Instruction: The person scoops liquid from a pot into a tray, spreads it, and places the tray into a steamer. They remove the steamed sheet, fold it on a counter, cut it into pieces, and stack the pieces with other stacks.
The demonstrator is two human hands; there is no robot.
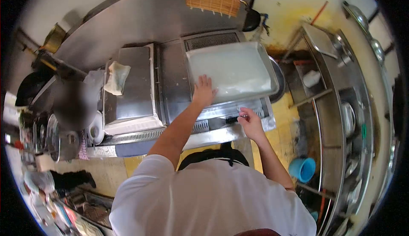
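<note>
A shallow rectangular tray [276,82] rests over the right part of the steel counter, with a smooth pale white sheet or layer [232,70] filling it. My left hand [204,92] lies open with fingers spread on the left edge of this white surface. In front of the tray's near edge is my right hand [251,123], its fingers curled together. A dark, narrow object [232,119] shows right by its fingertips; its kind is too small to make out.
Left of the tray stands a flat steel-topped unit [135,82] with a crumpled cream cloth [117,78] on it. A bamboo mat [212,1] hangs at the back. Steel shelving [330,146] runs along the right, near a blue bucket [302,169]. Another person [59,179] is at far left.
</note>
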